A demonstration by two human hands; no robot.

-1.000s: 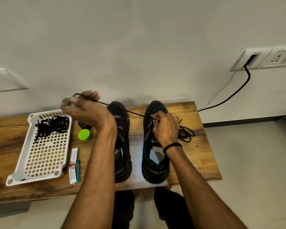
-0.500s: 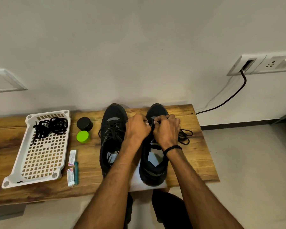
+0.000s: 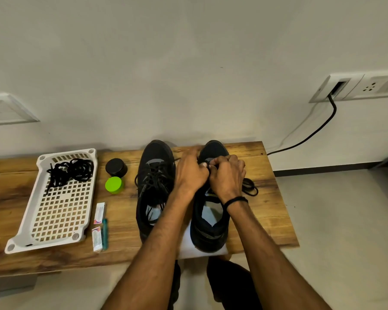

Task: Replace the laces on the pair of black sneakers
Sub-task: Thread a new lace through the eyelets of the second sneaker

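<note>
A white tray (image 3: pixel 61 222) holding spare black laces (image 3: pixel 70 172) sits at the left of the tabletop (image 3: pixel 267 220), followed by a black jar (image 3: pixel 116 167), a green pot (image 3: pixel 114 185) and two small packets (image 3: pixel 99 213). The laced left sneaker (image 3: pixel 154 186) stands just beside the right sneaker (image 3: pixel 211 224). Over its toe end the left hand (image 3: pixel 190 173) and right hand (image 3: pixel 227 179) meet, fingers curled and pinching its lace (image 3: pixel 249 187), whose slack coils rightward near the tabletop's edge.

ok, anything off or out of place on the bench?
Nothing spilled or damaged. The white tray sits skewed to the bench edge, a tangled lace heap at its far end. Loose lace loops lie right of the right sneaker.
</note>
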